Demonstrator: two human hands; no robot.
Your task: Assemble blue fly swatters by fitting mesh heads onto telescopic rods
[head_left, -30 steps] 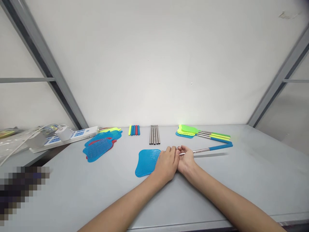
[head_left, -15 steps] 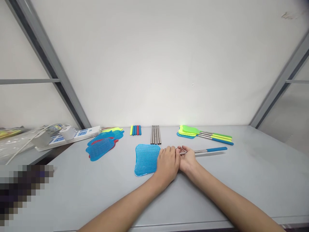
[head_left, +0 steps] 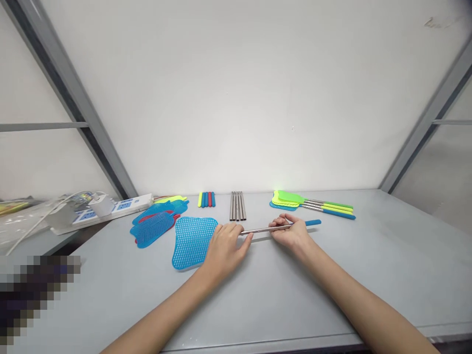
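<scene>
A fly swatter (head_left: pixel 194 242) with a blue mesh head, a metal rod and a blue grip lies crosswise between my hands, just over the table. Fingers of my left hand (head_left: pixel 225 248) are wrapped round the rod where it meets the head, covering that joint. Palm up, my right hand (head_left: pixel 291 235) curls its fingers round the rod near the blue grip, whose end sticks out to the right. Bare metal shows between the two hands.
Loose swatter heads (head_left: pixel 153 228) lie in a pile at the left. Several short coloured grips (head_left: pixel 206 199) and metal rods (head_left: pixel 238 206) stand in rows at the back. Finished-looking swatters (head_left: pixel 313 204) are stacked at the back right. A power strip (head_left: pixel 125 206) sits far left.
My left hand has moved left with the swatter, whose head and grip have both shifted left. My hands, side by side before, are now apart with the rod showing between them.
</scene>
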